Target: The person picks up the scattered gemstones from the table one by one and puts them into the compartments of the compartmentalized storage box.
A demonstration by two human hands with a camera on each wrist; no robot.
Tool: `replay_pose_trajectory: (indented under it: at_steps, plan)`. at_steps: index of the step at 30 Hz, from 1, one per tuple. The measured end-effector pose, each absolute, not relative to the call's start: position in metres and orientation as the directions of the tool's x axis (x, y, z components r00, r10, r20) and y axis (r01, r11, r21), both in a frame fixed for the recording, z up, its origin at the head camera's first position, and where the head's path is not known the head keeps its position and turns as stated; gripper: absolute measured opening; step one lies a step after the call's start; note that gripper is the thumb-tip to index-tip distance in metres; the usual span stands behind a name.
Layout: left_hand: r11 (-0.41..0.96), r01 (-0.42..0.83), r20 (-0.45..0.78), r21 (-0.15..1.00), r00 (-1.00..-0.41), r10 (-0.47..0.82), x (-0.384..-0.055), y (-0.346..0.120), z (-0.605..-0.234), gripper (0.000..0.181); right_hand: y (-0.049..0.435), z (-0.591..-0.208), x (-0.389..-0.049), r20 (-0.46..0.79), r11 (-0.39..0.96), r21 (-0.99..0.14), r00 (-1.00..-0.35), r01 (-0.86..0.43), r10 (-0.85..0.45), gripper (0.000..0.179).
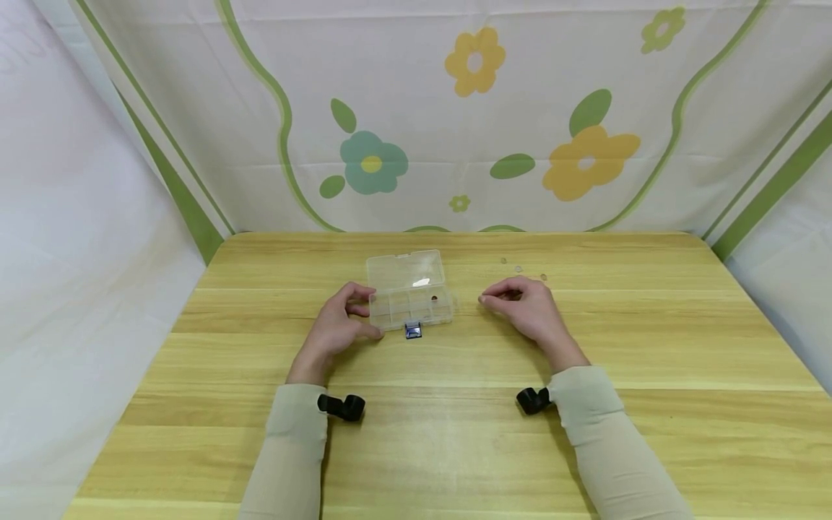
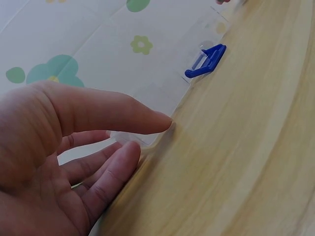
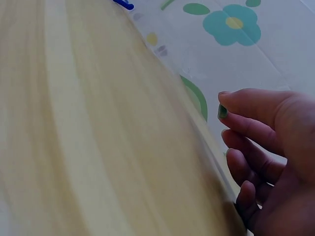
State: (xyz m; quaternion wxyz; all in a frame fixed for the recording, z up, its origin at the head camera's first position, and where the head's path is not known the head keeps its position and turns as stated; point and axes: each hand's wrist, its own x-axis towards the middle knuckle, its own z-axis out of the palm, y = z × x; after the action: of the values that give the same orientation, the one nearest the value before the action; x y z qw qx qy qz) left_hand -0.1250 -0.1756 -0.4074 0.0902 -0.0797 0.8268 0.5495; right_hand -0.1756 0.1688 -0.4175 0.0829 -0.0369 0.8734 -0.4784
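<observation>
Compartment box: clear plastic, on the wood-grain table [image 1: 429, 448]; hinged lid [image 1: 396, 271] raised at the box's [image 1: 399, 312] far side.
Left hand [image 1: 334, 325]: thumb and fingers gripping the box's left end, thumb at its near corner.
Right hand [image 1: 529, 310]: right of the box, pinching a small dark green piece [image 3: 223, 112] between thumb and index finger.
Blue latch [image 2: 214, 60]: box's near side.
Reddish bead [image 1: 434, 297]: inside the box, far right compartment.
Three small roundish pieces [image 1: 518, 269]: beyond the box's right end; material unclear.
</observation>
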Motion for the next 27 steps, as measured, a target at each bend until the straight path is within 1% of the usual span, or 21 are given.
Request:
replay_pose_trajectory:
  at_steps: [7, 16, 22, 27]
  plan:
    - [0.379, -0.243, -0.249, 0.893, -0.968, -0.034, -0.125, -0.174, -0.405, 0.072, 0.162, -0.414, -0.175, -0.137, 0.479, -0.876, -0.98, 0.053, -0.142, 0.026]
    - [0.379, -0.245, -0.25, 0.892, -0.968, -0.037, -0.126, -0.173, -0.405, 0.072, 0.155, -0.408, -0.174, -0.216, 0.397, -0.905, -0.969, 0.151, -0.122, 0.03]
    - [0.375, -0.246, -0.251, 0.894, -0.967, -0.037, -0.126, -0.173, -0.405, 0.072, 0.15, -0.407, -0.175, -0.23, 0.361, -0.917, -0.965, 0.171, -0.127, 0.03]
    - [0.375, -0.24, -0.246, 0.895, -0.969, -0.032, -0.126, -0.174, -0.404, 0.071, 0.145, -0.407, -0.175, -0.228, 0.359, -0.918, -0.964, 0.167, -0.135, 0.031]
